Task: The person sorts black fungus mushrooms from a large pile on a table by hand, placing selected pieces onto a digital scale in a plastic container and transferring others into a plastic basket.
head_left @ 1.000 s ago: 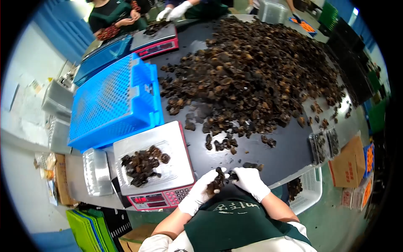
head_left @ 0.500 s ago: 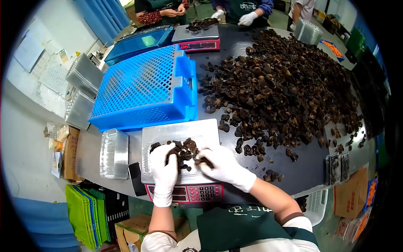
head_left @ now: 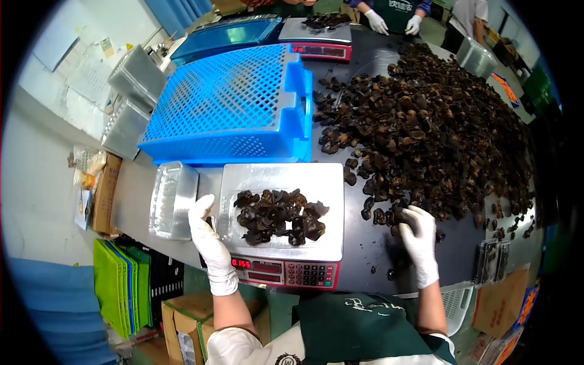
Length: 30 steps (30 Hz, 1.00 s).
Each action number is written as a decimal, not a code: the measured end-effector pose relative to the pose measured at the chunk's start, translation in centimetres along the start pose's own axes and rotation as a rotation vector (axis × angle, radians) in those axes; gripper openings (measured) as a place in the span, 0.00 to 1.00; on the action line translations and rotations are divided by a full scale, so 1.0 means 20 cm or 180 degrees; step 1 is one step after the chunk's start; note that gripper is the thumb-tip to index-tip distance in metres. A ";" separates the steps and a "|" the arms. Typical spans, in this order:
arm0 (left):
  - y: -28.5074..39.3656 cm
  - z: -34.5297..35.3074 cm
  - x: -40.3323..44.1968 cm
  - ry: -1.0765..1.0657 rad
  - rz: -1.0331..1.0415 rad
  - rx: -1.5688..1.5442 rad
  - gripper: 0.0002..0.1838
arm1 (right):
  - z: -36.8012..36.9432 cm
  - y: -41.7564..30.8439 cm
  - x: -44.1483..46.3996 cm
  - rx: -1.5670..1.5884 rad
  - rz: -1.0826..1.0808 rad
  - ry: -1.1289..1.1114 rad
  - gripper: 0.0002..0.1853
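Because the digital scale weighs them together, wood-ear mushrooms lie in a clear tray atop it. Left grip: open, empty, alongside; right grip: half-curled at the loose pile, contents hidden.

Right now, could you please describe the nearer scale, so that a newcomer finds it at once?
Find the big blue crate. On its near side, between the person's left hand and right hand, sits a red-fronted scale. Unlike the similar far scale beyond the crate, it stands at the near edge of the table.
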State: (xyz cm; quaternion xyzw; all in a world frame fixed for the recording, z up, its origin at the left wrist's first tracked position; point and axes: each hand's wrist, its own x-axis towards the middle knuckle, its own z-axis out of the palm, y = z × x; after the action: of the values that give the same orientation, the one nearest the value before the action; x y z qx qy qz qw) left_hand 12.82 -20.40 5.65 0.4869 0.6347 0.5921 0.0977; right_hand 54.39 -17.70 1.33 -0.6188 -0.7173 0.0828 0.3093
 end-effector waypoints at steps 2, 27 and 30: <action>0.02 -0.04 -0.01 0.0058 -0.0020 -0.0122 0.22 | -0.05 0.33 -0.18 -0.0426 0.0513 -0.0048 0.19; 0.24 0.23 -0.21 -0.1716 0.1145 0.1623 0.19 | 0.33 -0.58 0.13 0.0977 -0.1251 -0.0521 0.09; 0.20 0.24 -0.24 -0.1950 0.1288 0.1813 0.24 | 0.40 -0.61 0.15 0.0738 -0.1238 -0.0735 0.08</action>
State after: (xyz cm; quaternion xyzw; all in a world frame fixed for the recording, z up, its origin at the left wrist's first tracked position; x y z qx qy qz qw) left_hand 20.61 -21.40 5.58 0.7608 0.6062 0.2304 0.0256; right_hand 39.68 -15.38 2.12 -0.4159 -0.8392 0.1735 0.3043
